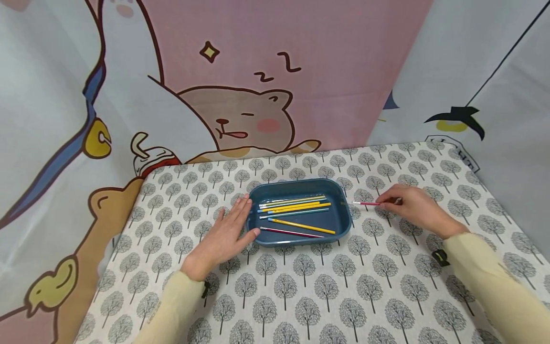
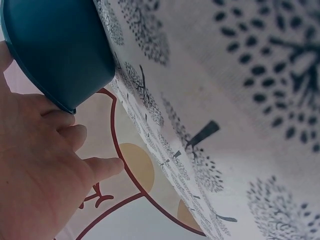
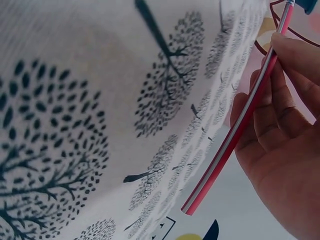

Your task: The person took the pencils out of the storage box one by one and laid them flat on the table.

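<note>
A blue tray [image 1: 296,242] with rounded corners stands on the tree-print cloth. Inside lie several yellow pencils [image 1: 301,226], blue-green pencils [image 1: 296,213] and one dark red pencil [image 1: 292,232]. My left hand [image 1: 225,237] rests against the tray's left end, fingers extended along the rim and thumb at the near corner. To the right of the tray, my right hand [image 1: 414,208] pinches a red pencil [image 1: 366,203] between thumb and fingertips. Its white-tipped end points at the tray's right end. In the right wrist view, a silvery stripe runs along this red pencil [image 3: 232,140].
The table is covered by a white cloth [image 1: 296,286] with grey trees. Behind it hangs a cartoon-print curtain [image 1: 343,71], which continues down the left and right sides. A small black object [image 1: 440,258] sits at the right sleeve's cuff.
</note>
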A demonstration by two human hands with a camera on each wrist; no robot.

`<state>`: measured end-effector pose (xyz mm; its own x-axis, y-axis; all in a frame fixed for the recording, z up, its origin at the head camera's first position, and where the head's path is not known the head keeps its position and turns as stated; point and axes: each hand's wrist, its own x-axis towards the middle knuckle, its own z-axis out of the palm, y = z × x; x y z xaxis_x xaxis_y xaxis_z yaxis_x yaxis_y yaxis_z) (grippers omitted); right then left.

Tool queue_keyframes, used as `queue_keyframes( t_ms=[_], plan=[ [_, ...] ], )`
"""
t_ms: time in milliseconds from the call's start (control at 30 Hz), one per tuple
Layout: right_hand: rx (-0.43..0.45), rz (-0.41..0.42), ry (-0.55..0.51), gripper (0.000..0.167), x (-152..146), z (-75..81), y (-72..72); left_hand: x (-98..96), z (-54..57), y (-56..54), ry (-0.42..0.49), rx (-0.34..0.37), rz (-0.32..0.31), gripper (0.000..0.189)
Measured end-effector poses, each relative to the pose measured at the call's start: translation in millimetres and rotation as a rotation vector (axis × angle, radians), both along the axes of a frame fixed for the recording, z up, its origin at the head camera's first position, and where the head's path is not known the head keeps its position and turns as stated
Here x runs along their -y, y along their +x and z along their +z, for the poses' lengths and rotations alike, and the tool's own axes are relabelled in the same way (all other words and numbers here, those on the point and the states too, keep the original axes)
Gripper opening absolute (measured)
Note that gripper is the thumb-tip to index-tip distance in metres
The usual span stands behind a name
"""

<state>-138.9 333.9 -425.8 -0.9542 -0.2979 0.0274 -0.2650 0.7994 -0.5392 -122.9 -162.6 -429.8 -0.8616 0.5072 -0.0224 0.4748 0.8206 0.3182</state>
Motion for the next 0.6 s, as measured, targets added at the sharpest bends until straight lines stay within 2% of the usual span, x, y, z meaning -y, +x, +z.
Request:
queue_keyframes(
  t_ms=[333, 600],
  plan=[
    [0.043, 0.024, 0.008, 0.015, 0, -8.8, -10.0, -0.6, -0.3, 0.2, 0.009, -0.004, 0.003, 0.082],
    [0.080, 0.012, 0.015, 0.014, 1, -13.0, -13.3, -0.5, -0.7, 0.2, 0.019, -0.009, 0.003, 0.081]
  ],
)
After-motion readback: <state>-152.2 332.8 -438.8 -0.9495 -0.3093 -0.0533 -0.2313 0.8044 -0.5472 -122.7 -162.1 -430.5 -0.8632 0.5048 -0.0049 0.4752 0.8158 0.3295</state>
